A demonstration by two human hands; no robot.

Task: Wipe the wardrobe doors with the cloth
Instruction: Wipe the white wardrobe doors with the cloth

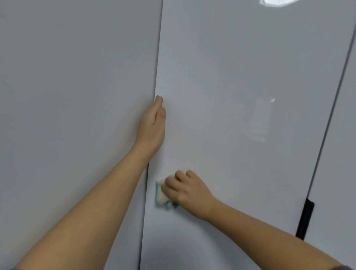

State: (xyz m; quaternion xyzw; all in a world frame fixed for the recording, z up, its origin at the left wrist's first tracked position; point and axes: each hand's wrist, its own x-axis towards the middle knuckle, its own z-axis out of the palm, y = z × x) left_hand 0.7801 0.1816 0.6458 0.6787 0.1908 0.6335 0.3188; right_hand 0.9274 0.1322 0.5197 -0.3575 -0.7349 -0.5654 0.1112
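Note:
Glossy grey wardrobe doors fill the view. The middle door (240,77) stands slightly proud of the left door (77,86) along the seam. My left hand (153,125) lies along that seam with straight fingers on the middle door's left edge. Lower down, my right hand (185,190) curls its fingers round a small cream cloth with teal edging (160,196) and presses it against the middle door near its left edge. Most of the cloth is hidden under the fingers.
A black vertical handle (305,219) sits on the gap between the middle door and the right door (344,135). A faint smeared patch (260,119) and a bright light reflection (275,2) show on the middle door.

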